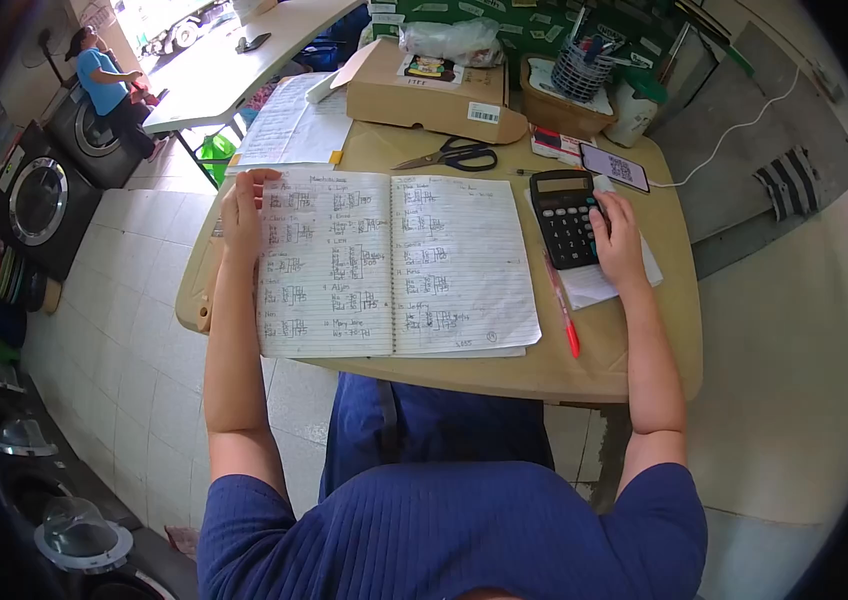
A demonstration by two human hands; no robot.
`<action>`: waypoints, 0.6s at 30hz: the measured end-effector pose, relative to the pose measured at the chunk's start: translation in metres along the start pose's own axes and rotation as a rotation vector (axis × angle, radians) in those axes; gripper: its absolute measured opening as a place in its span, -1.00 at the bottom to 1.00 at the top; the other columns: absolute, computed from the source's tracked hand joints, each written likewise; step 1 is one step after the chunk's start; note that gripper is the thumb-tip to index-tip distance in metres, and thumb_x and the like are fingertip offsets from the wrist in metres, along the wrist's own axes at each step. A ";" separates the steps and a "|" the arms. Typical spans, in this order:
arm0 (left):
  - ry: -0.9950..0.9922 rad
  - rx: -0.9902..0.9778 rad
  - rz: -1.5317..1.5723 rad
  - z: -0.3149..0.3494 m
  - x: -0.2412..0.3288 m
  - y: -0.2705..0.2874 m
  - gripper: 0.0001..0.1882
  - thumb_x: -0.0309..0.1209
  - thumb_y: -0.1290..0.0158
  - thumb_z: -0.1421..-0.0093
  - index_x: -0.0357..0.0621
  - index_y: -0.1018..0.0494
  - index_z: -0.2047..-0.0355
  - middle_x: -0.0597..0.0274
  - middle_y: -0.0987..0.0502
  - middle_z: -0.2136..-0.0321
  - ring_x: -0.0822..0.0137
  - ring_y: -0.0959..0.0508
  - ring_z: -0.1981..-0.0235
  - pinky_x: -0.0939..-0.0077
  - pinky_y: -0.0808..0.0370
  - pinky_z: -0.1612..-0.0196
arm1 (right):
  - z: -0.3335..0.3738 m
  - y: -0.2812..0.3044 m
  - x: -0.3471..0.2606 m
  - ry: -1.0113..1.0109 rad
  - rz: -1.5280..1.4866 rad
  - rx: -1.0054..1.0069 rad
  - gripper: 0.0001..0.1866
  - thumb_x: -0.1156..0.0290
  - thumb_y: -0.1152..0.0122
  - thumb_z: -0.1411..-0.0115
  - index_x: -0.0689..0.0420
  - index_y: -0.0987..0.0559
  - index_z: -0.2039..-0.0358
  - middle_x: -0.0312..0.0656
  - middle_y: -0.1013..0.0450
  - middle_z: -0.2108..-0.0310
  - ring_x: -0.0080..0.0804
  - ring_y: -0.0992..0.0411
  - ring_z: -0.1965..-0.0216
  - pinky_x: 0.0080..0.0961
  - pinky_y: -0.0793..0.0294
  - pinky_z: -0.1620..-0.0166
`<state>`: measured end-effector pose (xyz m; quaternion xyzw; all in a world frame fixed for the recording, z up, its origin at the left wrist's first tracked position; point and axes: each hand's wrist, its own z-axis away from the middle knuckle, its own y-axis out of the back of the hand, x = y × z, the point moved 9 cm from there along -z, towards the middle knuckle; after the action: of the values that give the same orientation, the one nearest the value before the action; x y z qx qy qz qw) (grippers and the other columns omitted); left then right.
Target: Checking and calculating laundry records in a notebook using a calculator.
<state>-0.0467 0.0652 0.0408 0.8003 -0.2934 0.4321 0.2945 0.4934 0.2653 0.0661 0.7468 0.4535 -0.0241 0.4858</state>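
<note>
A spiral notebook lies open on the tan table, its lined pages covered in handwritten lists. My left hand is at its upper left edge, fingers bent around the page's margin. Right of the notebook, my right hand rests over the right side of a black calculator, thumb and fingers apart near the keys. Some white paper lies partly under the calculator and hand. Between notebook and calculator is a red pen, touching neither hand.
Beyond the notebook are black-handled scissors, a cardboard box, a basket with a pen holder, and a phone on a white cable. Loose papers lie back left. Washing machines and another person are farther left.
</note>
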 end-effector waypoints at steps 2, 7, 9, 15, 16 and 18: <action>-0.044 -0.001 -0.022 0.001 0.008 -0.002 -0.28 0.06 0.42 -0.53 -0.27 -0.62 0.18 0.21 -0.61 0.40 0.43 -0.54 0.43 0.51 -0.48 0.30 | 0.000 -0.006 0.005 -0.042 0.036 -0.092 -0.65 0.30 -0.11 -0.40 0.28 -0.57 -0.04 0.11 -0.42 -0.10 0.07 -0.40 -0.16 -0.24 -0.36 -0.22; -0.026 -0.008 -0.056 -0.001 0.012 -0.001 -0.27 0.06 0.42 -0.53 -0.27 -0.62 0.20 0.22 -0.61 0.40 0.44 -0.53 0.44 0.52 -0.47 0.31 | 0.003 -0.004 0.002 0.018 0.054 0.044 -0.68 0.32 -0.12 -0.39 0.29 -0.59 0.00 0.10 -0.41 -0.12 0.05 -0.43 -0.09 -0.23 -0.41 -0.15; -0.029 -0.016 -0.063 0.000 0.009 -0.002 -0.27 0.06 0.42 -0.53 -0.27 -0.62 0.21 0.22 -0.61 0.40 0.45 -0.53 0.44 0.53 -0.46 0.31 | 0.005 -0.003 0.000 0.020 0.073 0.016 -0.69 0.33 -0.13 -0.39 0.30 -0.61 0.03 0.09 -0.40 -0.12 0.02 -0.44 -0.07 -0.25 -0.42 -0.14; -0.015 -0.006 -0.032 0.003 0.004 0.003 -0.27 0.09 0.41 -0.52 -0.25 -0.61 0.20 0.21 -0.61 0.39 0.47 -0.54 0.42 0.56 -0.45 0.31 | 0.014 0.014 -0.060 0.242 -0.102 0.052 -0.89 0.47 -0.28 -0.21 0.21 -0.71 0.39 -0.04 -0.45 -0.08 -0.03 -0.38 -0.07 -0.22 -0.37 -0.16; -0.028 -0.006 -0.043 0.002 0.004 0.003 -0.27 0.09 0.41 -0.53 -0.26 -0.61 0.19 0.22 -0.61 0.40 0.47 -0.55 0.42 0.57 -0.46 0.32 | 0.015 0.012 -0.066 0.209 -0.145 0.007 -0.91 0.47 -0.33 -0.12 0.21 -0.70 0.47 -0.08 -0.45 -0.07 -0.05 -0.35 -0.13 -0.19 -0.29 -0.23; -0.020 -0.013 -0.029 0.001 0.005 -0.001 -0.27 0.08 0.41 -0.53 -0.26 -0.61 0.20 0.22 -0.61 0.41 0.47 -0.55 0.43 0.57 -0.46 0.33 | 0.016 0.009 -0.078 0.260 -0.087 -0.029 -0.90 0.46 -0.34 -0.12 0.21 -0.70 0.48 -0.09 -0.46 -0.06 -0.04 -0.35 -0.14 -0.18 -0.26 -0.24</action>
<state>-0.0432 0.0642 0.0443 0.8067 -0.2876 0.4180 0.3030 0.4606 0.2013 0.1010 0.7162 0.5450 0.0583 0.4319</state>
